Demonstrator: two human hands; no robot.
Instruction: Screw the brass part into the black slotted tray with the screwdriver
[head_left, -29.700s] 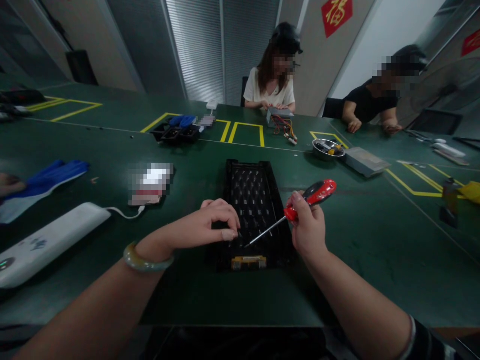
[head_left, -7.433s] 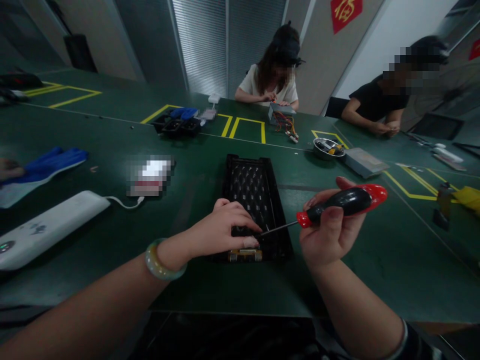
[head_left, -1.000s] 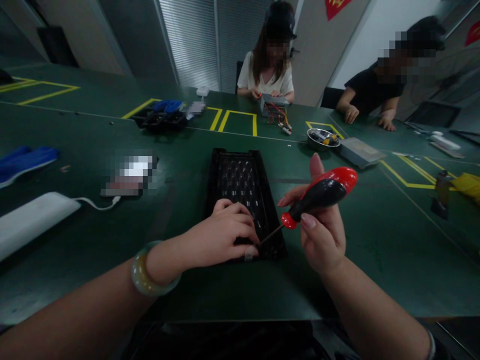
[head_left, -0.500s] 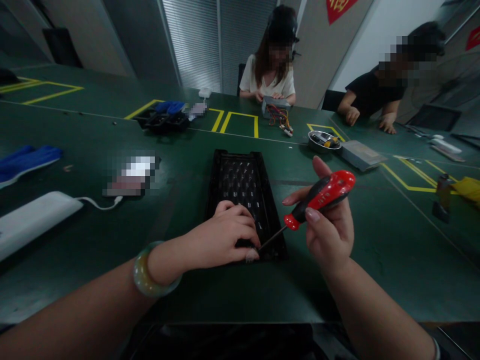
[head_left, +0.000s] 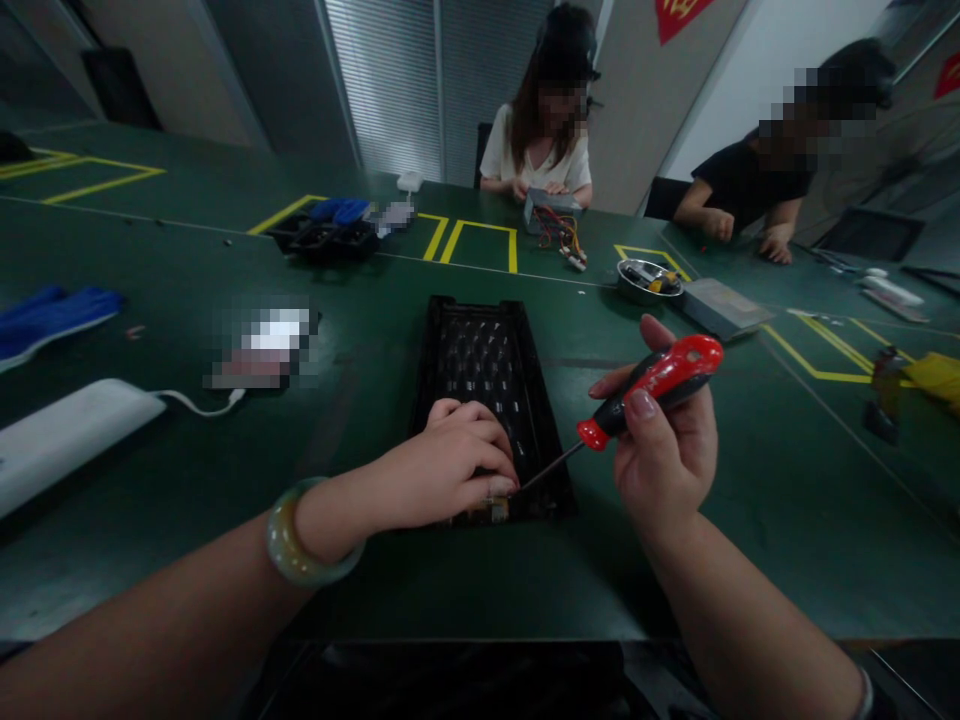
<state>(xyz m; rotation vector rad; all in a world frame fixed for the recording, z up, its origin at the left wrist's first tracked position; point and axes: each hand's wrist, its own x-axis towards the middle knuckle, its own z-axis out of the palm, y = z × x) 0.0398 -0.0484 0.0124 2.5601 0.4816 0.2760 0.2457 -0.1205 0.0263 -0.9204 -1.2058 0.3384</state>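
Observation:
A black plastic panel point(head_left: 480, 360) with a patterned recess lies on the green table in front of me. My left hand point(head_left: 469, 460) rests over its near end, with curled fingers gripping it. Under the thumb, a small brownish part point(head_left: 495, 510) shows at the panel's near edge; its kind is unclear. My right hand point(head_left: 667, 440) is wrapped around the red and black handle of a screwdriver point(head_left: 660, 390). The shaft slants down to the left, and its tip is beside my left thumb and index finger. Whatever the tip touches is hidden.
At left are a phone point(head_left: 266, 345), a white power bank point(head_left: 75, 435) with a cable, and a blue glove point(head_left: 60, 320). Farther off stand a metal bowl point(head_left: 649, 280) of small items and a grey flat box point(head_left: 724, 308). Two people sit opposite, one handling a power supply point(head_left: 551, 212).
My right hand and the screwdriver handle have shifted slightly right and up. My left thumb has moved up a little, exposing the brownish part beneath it.

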